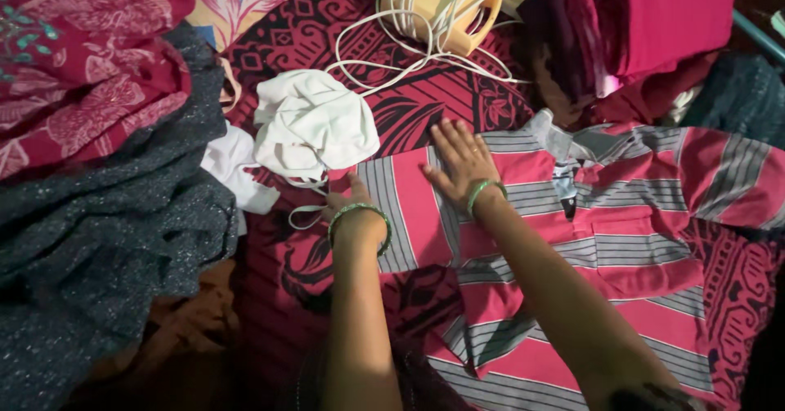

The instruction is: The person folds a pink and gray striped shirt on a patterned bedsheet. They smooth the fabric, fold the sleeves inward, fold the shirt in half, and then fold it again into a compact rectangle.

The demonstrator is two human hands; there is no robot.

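Right hand lies flat, palm down, on the striped shirt, fingers straight and slightly spread, holding nothing. Ring on one finger, green bangle at the wrist.

Left hand sits at the shirt's left edge, seen from behind the wrist; only a thumb and part of the knuckles show, so I can't tell whether its fingers are spread or pinching the hem. Green bangles on that wrist too.

The shirt, pink with grey-and-white stripes, is spread across a red and black patterned sheet. Its collar is just right of the right hand, one sleeve runs off toward the right edge, and the lower part is folded up near the right forearm.

White cloth, crumpled, lies just above the left hand, with thin straps trailing down beside it. White cord loops over a tan spool at top centre, well apart from both hands.

Left side: dark grey sparkly fabric, with red floral fabric piled above it. Top right: magenta cloth stack.
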